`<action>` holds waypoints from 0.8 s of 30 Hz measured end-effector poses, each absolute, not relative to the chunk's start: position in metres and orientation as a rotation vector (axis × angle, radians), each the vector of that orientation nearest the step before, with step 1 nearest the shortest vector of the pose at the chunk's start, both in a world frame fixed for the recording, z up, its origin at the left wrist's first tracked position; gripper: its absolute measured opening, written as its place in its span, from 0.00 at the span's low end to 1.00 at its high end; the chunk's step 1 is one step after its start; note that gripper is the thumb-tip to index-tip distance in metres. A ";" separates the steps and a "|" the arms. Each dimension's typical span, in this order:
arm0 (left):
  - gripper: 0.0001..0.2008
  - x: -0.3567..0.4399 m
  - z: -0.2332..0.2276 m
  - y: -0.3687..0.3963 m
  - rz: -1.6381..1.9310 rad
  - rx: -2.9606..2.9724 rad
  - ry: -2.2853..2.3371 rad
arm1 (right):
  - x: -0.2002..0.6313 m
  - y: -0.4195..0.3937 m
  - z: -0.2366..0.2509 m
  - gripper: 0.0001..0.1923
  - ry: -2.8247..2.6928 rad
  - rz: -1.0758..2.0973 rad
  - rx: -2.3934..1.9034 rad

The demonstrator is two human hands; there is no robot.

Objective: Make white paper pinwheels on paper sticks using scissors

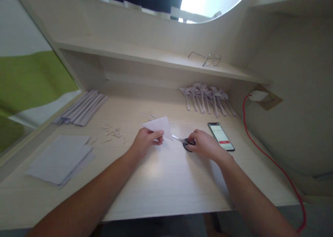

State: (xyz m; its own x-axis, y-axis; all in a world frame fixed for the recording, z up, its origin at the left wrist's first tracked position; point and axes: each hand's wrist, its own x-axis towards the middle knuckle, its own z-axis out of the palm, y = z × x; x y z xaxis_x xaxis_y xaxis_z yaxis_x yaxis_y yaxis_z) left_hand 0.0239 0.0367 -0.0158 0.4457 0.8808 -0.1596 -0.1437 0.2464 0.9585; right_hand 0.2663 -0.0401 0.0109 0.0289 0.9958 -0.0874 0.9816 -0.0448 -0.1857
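Near the middle of the desk, my left hand point(148, 138) pinches a small piece of white paper point(161, 125) between thumb and fingers, tilted up off the surface. To its right, my right hand point(204, 142) grips the handles of a pair of scissors with black handles point(186, 142). The metal blades point left, close to the paper's lower right corner. Behind the paper, a few thin slivers show on the desk. Small paper scraps point(113, 131) are scattered left of my left hand.
A stack of white paper sheets point(61, 159) lies at the left, with rolled paper tubes point(82, 107) behind it. Folded paper pinwheels on sticks point(208, 96) lie at the back right. A phone point(221, 136) rests beside my right hand; glasses point(212, 60) sit on the shelf. A red cable point(270, 157) runs down the right.
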 end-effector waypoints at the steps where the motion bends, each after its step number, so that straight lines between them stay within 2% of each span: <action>1: 0.15 0.023 -0.015 0.036 0.841 1.094 0.848 | 0.264 -0.039 0.012 0.05 -2.135 0.304 -2.214; 10: 0.13 0.009 -0.009 0.044 0.963 1.237 0.983 | 0.260 -0.034 0.012 0.07 -2.118 0.362 -2.319; 20: 0.12 0.003 -0.005 0.044 1.054 1.357 1.030 | 0.265 -0.036 0.004 0.07 -1.977 0.568 -2.095; 24: 0.12 0.003 -0.003 0.042 1.028 1.378 1.021 | 0.263 -0.038 -0.004 0.07 -1.836 0.534 -2.088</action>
State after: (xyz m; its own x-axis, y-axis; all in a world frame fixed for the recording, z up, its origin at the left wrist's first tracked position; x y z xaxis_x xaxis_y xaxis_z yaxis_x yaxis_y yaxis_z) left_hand 0.0035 0.0420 -0.0026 0.2571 0.9657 0.0374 0.0305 -0.0468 0.9984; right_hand 0.2635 -0.0376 -0.0042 0.1098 0.9912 -0.0734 0.8761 -0.1314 -0.4638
